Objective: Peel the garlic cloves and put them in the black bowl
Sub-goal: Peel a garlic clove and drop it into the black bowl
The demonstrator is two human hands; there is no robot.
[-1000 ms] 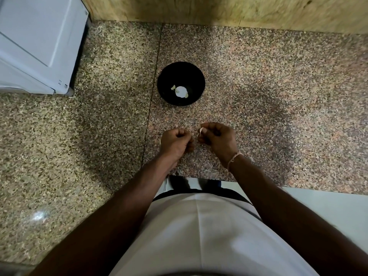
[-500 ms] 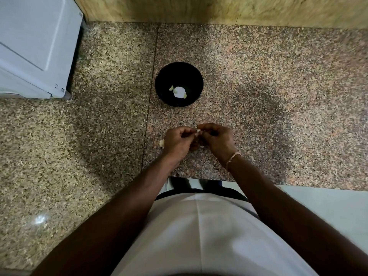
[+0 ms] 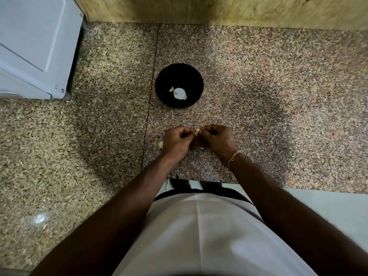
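A black bowl [image 3: 196,76] stands on the speckled granite counter, with pale peeled garlic pieces [image 3: 179,93] at its bottom. Nearer to me, my left hand [image 3: 176,143] and my right hand [image 3: 218,141] meet fingertip to fingertip. Between them they pinch one small pale garlic clove [image 3: 197,131], mostly hidden by the fingers. Another pale garlic piece [image 3: 161,144] peeks out on the counter just left of my left hand. A thin bracelet circles my right wrist.
A white appliance [image 3: 33,46] fills the back left corner. A wooden wall panel [image 3: 219,10] runs along the back of the granite counter [image 3: 278,96]. The counter's front edge lies under my forearms, with pale floor [image 3: 328,212] to the right.
My two hands were slightly apart a second ago, the clove in my right fingers. They have come together and both now pinch the clove.
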